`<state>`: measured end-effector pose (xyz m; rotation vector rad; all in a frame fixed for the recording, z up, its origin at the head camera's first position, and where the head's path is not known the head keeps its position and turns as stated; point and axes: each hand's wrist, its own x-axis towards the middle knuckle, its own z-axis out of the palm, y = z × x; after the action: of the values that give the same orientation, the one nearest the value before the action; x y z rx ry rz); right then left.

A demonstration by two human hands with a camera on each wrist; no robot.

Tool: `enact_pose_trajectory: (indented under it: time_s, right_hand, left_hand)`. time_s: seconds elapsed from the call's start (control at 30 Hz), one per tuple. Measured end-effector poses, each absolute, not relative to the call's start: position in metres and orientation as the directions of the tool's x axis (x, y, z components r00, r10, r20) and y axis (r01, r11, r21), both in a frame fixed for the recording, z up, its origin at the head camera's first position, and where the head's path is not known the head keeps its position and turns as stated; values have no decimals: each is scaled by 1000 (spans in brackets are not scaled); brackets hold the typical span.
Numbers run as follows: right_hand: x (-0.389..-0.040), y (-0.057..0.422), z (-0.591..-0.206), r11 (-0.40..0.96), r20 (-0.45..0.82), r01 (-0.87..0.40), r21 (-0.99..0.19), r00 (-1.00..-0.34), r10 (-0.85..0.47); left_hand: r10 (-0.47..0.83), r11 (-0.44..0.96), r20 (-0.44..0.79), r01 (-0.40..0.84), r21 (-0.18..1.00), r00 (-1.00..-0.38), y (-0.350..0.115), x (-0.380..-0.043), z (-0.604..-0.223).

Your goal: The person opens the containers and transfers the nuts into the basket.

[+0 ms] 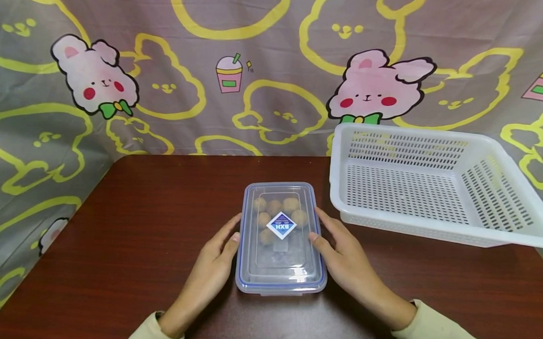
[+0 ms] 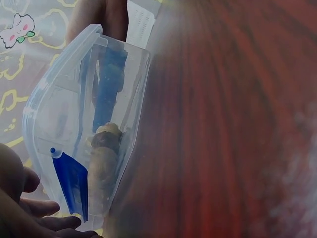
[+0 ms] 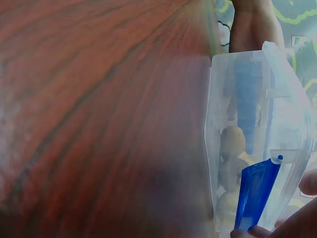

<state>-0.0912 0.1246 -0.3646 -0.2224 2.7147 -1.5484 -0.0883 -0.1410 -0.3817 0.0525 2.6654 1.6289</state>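
A clear plastic food container [image 1: 290, 264] with a blue-edged lid and a diamond-shaped label lies on the dark red table [image 1: 156, 200]. Several round brown balls [image 1: 275, 207] show through its lid at the far end. Along its left side my left hand [image 1: 213, 263] has relaxed fingers beside the blue side latch [image 2: 74, 186], which stands tilted out from the wall. My right hand [image 1: 347, 256] grips the right side, thumb over the lid's edge and fingertips at the lower end of the other blue latch [image 3: 255, 193], also angled outward.
A white slotted plastic basket [image 1: 403, 218] stands at the back right of the table, close to the container's far right corner. Behind the table hangs a grey curtain [image 1: 169, 13] with cartoon rabbits and yellow outlines.
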Motion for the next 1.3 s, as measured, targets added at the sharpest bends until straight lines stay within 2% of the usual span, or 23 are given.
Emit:
enact_pose_trajectory:
  time_s: [0.37, 0.47, 0.6, 0.73, 0.97, 1.1, 1.3]
  right_hand:
    - [-91, 127, -364, 474, 130, -168, -864, -985, -112]
    - [-92, 127, -363, 473, 116, -146, -869, -989, -91]
    - [-93, 127, -360, 437, 32, -54, -898, -998, -59]
    - [-95, 127, -358, 360, -54, 32, -932, -997, -53]
    - [-96, 126, -357, 206, -145, 128, -970, -987, -72]
    - [-98, 126, -356, 122, -198, 186, -975, -976, -89]
    - [-99, 127, -355, 76, -244, 237, -969, -964, -105]
  left_hand:
    - [5, 526, 81, 72, 847, -997, -142, -89, -380]
    - [3, 531, 83, 71, 844, -997, -142, -90, -378]
    - [3, 513, 72, 64, 856, -997, -142, -91, -376]
    - [1, 442, 48, 43, 896, -999, -140, -92, -374]
    - [18, 240, -43, -37, 970, -999, -139, -92, -369]
    - [38, 214, -100, -90, 973, -994, -140, -91, -366]
    - [60, 184, -172, -158, 970, -983, -141, -91, -363]
